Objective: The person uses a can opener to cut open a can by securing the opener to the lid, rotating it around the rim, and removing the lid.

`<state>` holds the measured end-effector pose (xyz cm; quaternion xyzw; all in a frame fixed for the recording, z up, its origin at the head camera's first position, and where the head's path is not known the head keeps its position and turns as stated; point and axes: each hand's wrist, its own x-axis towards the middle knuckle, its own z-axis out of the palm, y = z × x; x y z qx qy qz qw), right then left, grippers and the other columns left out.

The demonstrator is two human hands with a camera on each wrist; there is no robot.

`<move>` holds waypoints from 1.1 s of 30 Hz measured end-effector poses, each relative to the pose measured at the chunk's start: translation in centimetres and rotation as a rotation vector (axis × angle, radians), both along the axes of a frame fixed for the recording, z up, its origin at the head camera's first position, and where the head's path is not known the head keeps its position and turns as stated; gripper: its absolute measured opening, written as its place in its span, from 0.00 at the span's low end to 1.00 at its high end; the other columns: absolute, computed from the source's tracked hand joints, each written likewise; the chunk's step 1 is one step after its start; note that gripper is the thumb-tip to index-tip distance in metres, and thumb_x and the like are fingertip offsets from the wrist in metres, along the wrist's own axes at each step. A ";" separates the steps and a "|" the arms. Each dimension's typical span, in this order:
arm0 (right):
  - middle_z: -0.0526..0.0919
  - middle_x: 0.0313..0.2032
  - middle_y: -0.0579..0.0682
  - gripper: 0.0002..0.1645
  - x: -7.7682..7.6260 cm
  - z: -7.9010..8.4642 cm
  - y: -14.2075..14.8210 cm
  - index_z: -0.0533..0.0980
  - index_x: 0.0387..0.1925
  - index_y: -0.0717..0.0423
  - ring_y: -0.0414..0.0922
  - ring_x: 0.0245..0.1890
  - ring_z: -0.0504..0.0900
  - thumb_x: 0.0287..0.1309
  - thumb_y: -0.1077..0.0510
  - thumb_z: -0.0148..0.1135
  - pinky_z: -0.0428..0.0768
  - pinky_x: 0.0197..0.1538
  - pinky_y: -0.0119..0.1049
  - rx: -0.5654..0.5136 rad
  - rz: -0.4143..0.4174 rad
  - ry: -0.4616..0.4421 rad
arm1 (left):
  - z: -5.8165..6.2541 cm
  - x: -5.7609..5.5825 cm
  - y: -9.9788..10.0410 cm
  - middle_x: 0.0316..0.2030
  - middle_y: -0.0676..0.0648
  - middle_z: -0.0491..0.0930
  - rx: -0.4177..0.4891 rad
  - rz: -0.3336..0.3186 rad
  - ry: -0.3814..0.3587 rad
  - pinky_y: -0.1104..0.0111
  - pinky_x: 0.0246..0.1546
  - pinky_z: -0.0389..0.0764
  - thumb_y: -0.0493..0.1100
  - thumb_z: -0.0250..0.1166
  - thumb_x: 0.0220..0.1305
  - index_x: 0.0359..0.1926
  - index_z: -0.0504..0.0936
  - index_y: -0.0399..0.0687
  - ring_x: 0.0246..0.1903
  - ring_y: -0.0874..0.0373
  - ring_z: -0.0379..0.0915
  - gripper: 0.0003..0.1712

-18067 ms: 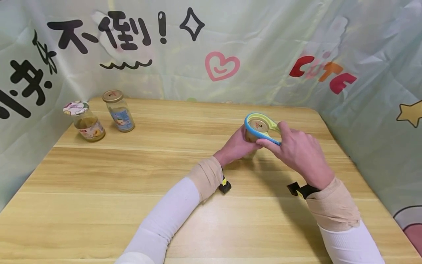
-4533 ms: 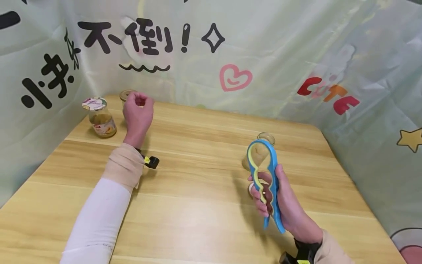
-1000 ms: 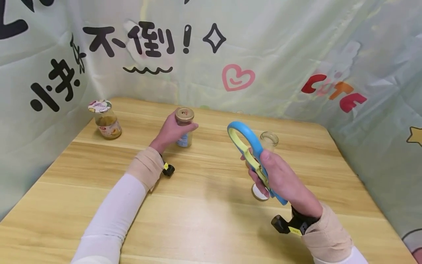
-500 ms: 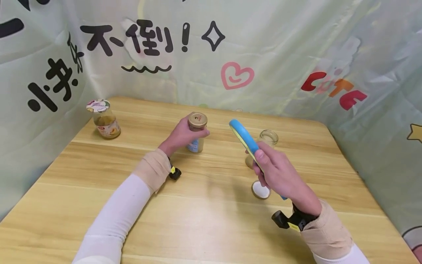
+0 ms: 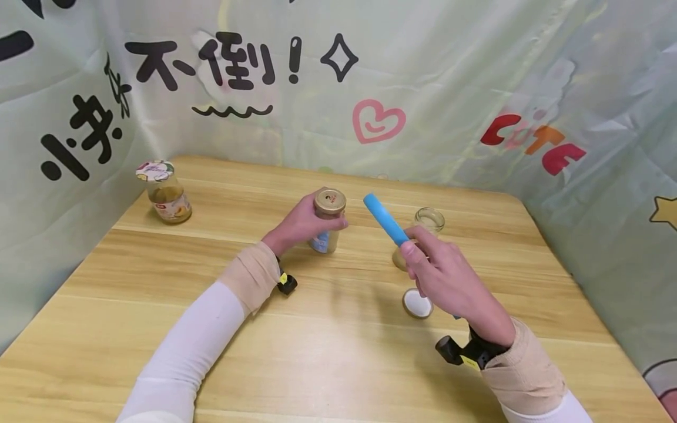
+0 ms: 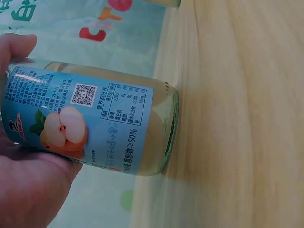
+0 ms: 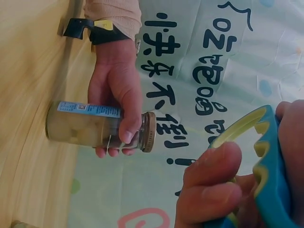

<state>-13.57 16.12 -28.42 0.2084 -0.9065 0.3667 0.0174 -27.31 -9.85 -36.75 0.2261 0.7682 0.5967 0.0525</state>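
My left hand (image 5: pixel 301 226) grips a glass jar (image 6: pixel 95 123) around its upper part, thumb on the near side. The jar stands upright with its gold lid (image 5: pixel 330 201) on and its base right at the tabletop; a blue fruit label faces the left wrist camera. In my right hand (image 5: pixel 444 275) is a blue and yellow jar opener (image 7: pixel 273 178), its loop end pointing up and left toward the jar, edge-on in the head view. Just behind that hand stands a lidless glass jar (image 5: pixel 429 220), partly hidden. A lid (image 5: pixel 418 304) lies white side up below the hand.
Another jar (image 5: pixel 170 202) with a patterned lid and amber contents stands at the table's far left. A printed cloth (image 5: pixel 444 76) hangs behind and along both sides of the wooden table (image 5: pixel 317 352).
My left hand has brought the gold-lidded jar from the back left toward the middle and nearer. My right hand has turned the jar opener from showing its open loop to edge-on.
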 end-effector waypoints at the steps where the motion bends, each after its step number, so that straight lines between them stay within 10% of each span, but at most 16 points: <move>1: 0.73 0.21 0.48 0.15 0.0 0.0 0.0 0.70 0.45 0.43 0.42 0.13 0.71 0.72 0.41 0.42 0.69 0.17 0.36 0.017 -0.010 0.008 | 0.0 0.1 0.1 0.45 0.52 0.79 -0.003 -0.005 0.004 0.58 0.54 0.73 0.56 0.73 0.51 0.54 0.72 0.58 0.48 0.57 0.75 0.31; 14: 0.75 0.25 0.49 0.29 -0.4 0.0 -0.1 0.68 0.52 0.48 0.44 0.20 0.71 0.66 0.32 0.44 0.71 0.26 0.39 0.187 -0.065 -0.005 | 0.1 1.0 1.8 0.47 0.53 0.79 -0.007 -0.080 0.015 0.61 0.53 0.73 0.56 0.73 0.51 0.56 0.72 0.58 0.47 0.58 0.76 0.32; 22: 0.74 0.22 0.49 0.34 -0.9 -0.6 0.0 0.66 0.53 0.51 0.43 0.18 0.71 0.63 0.28 0.46 0.71 0.24 0.38 0.266 -0.089 0.040 | 2.2 3.0 2.5 0.48 0.51 0.79 0.018 -0.130 0.017 0.61 0.54 0.73 0.44 0.71 0.56 0.56 0.72 0.50 0.48 0.57 0.76 0.27; 33: 0.73 0.21 0.46 0.44 -1.6 -1.2 -0.4 0.67 0.51 0.56 0.43 0.20 0.72 0.57 0.22 0.44 0.71 0.25 0.37 0.393 -0.144 0.204 | -0.2 1.5 3.3 0.48 0.52 0.79 0.025 -0.152 0.080 0.60 0.53 0.73 0.52 0.73 0.52 0.53 0.74 0.54 0.48 0.58 0.75 0.28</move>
